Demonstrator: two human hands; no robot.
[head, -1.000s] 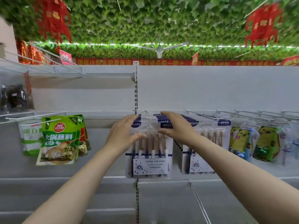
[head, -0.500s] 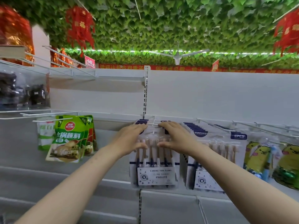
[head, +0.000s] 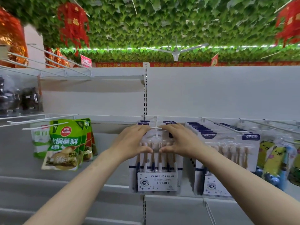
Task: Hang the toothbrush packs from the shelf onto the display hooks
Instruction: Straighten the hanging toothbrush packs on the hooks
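A clear toothbrush pack [head: 156, 179] with a white "YIKOJIFE" label hangs at the middle of the shelf wall, its top at a white display hook [head: 156, 127]. My left hand [head: 133, 140] holds the pack's upper left part, fingers over the top edge and thumb across the front. My right hand [head: 180, 140] grips the upper right part the same way. The hook's tip shows between my fingertips. A full row of the same toothbrush packs [head: 227, 143] hangs on the hook just to the right.
Green sauce pouches [head: 65, 143] hang from hooks at the left, with bare white hooks [head: 40, 123] sticking out above them. Yellow cartoon toothbrush packs [head: 272, 159] hang at the far right. A white shelf edge [head: 178, 197] runs just below the packs.
Both hands have stayed on the top of the pack and drawn closer together around the hook. The view has shifted, so the packs sit lower and further right.
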